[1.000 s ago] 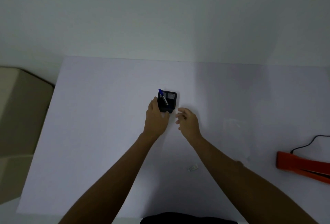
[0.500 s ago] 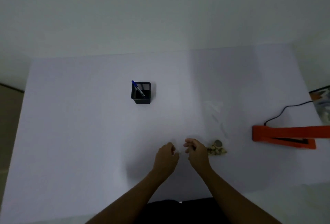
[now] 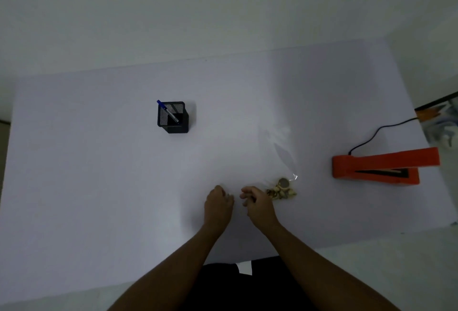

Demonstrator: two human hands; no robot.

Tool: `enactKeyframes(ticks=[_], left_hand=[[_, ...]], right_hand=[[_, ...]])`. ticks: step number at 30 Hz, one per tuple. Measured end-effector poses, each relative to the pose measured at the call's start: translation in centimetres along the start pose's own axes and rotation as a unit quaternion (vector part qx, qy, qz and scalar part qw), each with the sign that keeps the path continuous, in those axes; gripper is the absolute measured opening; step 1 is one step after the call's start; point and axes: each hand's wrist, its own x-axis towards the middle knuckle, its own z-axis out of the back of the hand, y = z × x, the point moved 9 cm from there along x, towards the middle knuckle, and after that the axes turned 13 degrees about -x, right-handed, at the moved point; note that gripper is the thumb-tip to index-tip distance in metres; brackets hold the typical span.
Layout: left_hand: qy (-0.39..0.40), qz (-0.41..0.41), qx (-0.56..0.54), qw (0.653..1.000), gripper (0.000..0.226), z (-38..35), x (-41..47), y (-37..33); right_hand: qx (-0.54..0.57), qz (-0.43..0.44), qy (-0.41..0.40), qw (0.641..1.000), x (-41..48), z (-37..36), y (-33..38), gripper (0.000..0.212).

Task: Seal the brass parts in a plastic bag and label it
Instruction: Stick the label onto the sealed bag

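A heap of small brass parts lies inside the lower end of a clear plastic bag on the white table. The rest of the bag stretches flat away from me. My right hand rests just left of the brass parts with curled fingers. My left hand sits beside it, also curled, and the two sets of fingertips almost meet. Whatever is pinched between them is too small to make out. A blue pen stands in a black mesh holder at the far left.
An orange heat sealer with a black cable lies at the right. A printed packet lies past the table's right edge. The wall runs along the far edge.
Both hands have drawn back from the pen holder to the near part of the table beside the brass parts. My view has shifted right, so the sealer shows in full.
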Motion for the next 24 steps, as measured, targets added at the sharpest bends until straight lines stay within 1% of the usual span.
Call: enactKeyframes(ticks=[2, 6, 12, 17, 20, 24], left_hand=[[-0.004, 0.0, 0.006, 1.0, 0.016, 0.1, -0.1, -0.1], [-0.012, -0.01, 0.012, 1.0, 0.021, 0.4, -0.4, -0.2], [-0.019, 0.016, -0.032, 0.999, 0.019, 0.9, -0.5, -0.4], [-0.005, 0.059, -0.04, 0.997, 0.018, 2.1, -0.6, 0.3], [0.0, 0.088, -0.066, 0.994, 0.018, 3.3, -0.7, 1.3], [-0.014, 0.119, -0.112, 0.986, 0.017, 5.4, -1.3, 2.4]], right_hand=[[-0.006, 0.006, 0.015, 1.0, 0.1, -0.3, 0.2, 0.032], [-0.019, 0.024, 0.05, 0.998, 0.2, -1.2, 0.8, 0.033], [-0.054, 0.055, 0.086, 0.993, 0.4, -2.6, 1.5, 0.037], [-0.103, 0.06, 0.081, 0.99, 0.5, -2.7, 1.8, 0.04], [-0.134, 0.08, 0.084, 0.984, 0.2, -2.8, 2.3, 0.041], [-0.155, 0.071, 0.082, 0.982, -0.3, -2.9, 2.0, 0.045]])
